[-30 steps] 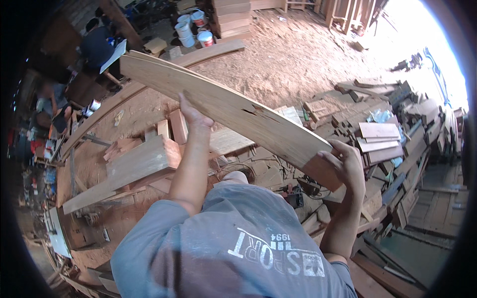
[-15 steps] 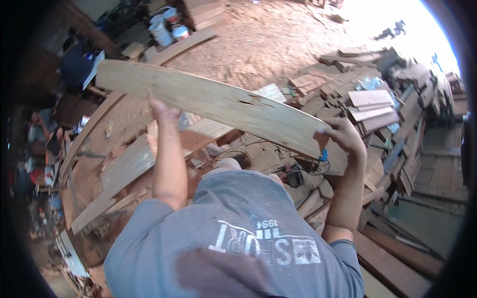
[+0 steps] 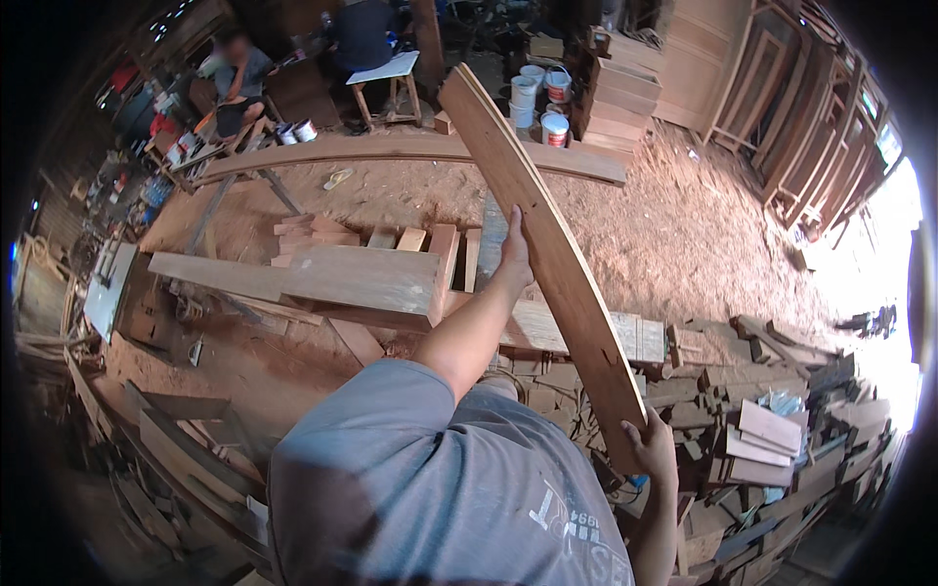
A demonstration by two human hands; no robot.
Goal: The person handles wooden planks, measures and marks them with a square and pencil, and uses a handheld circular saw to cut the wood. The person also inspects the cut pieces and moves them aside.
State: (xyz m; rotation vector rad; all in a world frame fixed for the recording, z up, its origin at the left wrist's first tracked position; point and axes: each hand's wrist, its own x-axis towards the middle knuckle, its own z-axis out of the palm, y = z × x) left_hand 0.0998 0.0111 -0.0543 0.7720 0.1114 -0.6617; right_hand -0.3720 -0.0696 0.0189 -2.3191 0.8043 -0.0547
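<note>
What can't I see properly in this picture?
In the head view:
Left hand: most fingers hidden behind the long board.
Long board's back: turned away from the camera.
Person at the white-topped table: head cut off by the upper edge.
Bright opening at right: outdoors washed out by glare.

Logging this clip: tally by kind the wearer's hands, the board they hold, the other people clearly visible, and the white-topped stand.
Wearer's hands: 2 (left hand, right hand)
Held board: 1
Other people: 2 (seated person, person in a dark top)
White-topped stand: 1
Total: 6
</note>
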